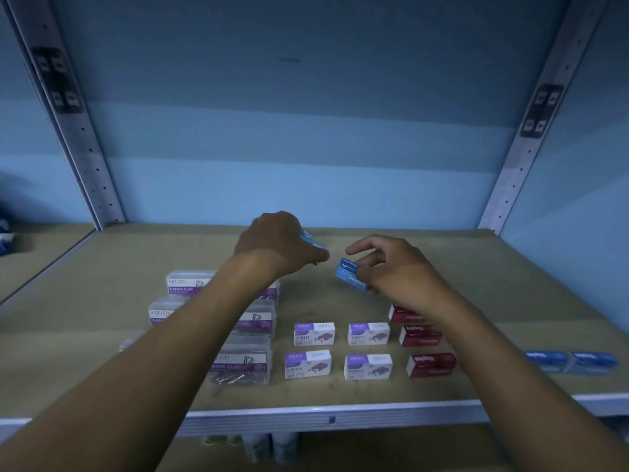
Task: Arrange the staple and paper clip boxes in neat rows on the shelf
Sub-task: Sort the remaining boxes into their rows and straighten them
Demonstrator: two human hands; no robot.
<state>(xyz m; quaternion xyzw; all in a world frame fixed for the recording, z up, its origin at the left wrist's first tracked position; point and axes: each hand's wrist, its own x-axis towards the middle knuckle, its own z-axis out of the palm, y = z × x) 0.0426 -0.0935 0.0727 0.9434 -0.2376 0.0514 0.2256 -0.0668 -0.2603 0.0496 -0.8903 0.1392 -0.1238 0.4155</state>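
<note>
Under the left forearm, paper clip boxes (240,361) could be nudged askew. A blue box (311,240) is gripped in the left hand (276,240); just right, a blue staples box (350,274), pinched tilted by the right hand (396,267), could be dropped onto the shelf (510,301).

paper clip boxes (240,361) left, staple boxes (367,366) right (front of shelf (136,253))

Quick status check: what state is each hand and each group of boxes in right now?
left hand: grips a blue box, mostly hidden
right hand: holds blue staples box, tilted, lifted
white staples boxes: four, two rows
red staples boxes: column of three
paper clip boxes: grouped left
</note>
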